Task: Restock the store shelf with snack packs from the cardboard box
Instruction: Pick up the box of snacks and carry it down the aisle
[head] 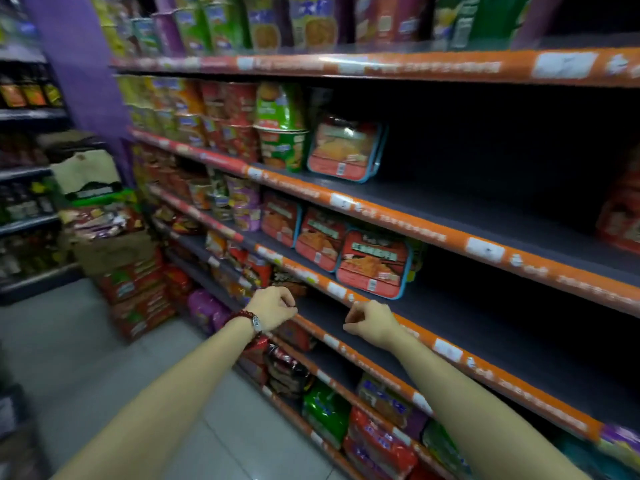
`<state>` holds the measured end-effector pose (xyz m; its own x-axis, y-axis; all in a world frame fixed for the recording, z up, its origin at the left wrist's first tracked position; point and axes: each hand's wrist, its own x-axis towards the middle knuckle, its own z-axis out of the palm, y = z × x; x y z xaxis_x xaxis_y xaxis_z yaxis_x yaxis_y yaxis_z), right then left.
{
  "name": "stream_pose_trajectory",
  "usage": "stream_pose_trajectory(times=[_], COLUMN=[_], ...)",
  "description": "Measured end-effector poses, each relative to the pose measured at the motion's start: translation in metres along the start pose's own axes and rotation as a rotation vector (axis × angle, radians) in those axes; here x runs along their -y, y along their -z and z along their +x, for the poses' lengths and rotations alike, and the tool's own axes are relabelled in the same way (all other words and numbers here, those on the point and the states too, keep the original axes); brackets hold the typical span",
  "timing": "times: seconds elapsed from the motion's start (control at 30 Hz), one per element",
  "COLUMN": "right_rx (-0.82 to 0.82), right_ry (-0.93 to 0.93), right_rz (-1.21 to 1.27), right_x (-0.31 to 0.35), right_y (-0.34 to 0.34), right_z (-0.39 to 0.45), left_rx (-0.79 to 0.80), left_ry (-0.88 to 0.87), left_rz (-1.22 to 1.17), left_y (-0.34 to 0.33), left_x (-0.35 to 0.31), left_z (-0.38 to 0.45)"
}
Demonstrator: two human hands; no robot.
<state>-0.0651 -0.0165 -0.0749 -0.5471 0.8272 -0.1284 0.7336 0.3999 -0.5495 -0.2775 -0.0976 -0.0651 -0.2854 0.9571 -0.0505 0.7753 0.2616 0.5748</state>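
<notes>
I am holding both arms out toward the shelf [485, 327], a dark, flat board with a glossy orange strip along its front edge. My left hand [273, 303] is hanging with fingers loosely curled, gripping nothing, a string of dark red beads [242, 315] around the wrist. My right hand [369, 322] is doing the same just at the orange front edge, fingers curled in and empty. One board up, near its front edge, flat rectangular snack packs [374, 263] in shiny red film with blue rims are standing upright. Far to the left, on the floor, a brown cardboard box [114, 251] is sitting heaped with crinkly packets.
</notes>
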Motion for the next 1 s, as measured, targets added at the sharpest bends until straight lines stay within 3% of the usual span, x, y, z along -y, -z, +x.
stream_pose_trajectory(times=[0.47,1.0], right_rx=[0.257,0.484], right_ry=[0.288,0.525], right_rz=[-0.053,-0.171], right_x=[0.185,0.337], right_y=[-0.135,-0.225], right_z=[0.153,0.381], left_rx=[-0.24,-0.385], left_ry=[0.518,0.905], left_rz=[-0.07,-0.059], left_y=[0.093,0.188], left_x=[0.217,0.372], left_z=[-0.018,0.053])
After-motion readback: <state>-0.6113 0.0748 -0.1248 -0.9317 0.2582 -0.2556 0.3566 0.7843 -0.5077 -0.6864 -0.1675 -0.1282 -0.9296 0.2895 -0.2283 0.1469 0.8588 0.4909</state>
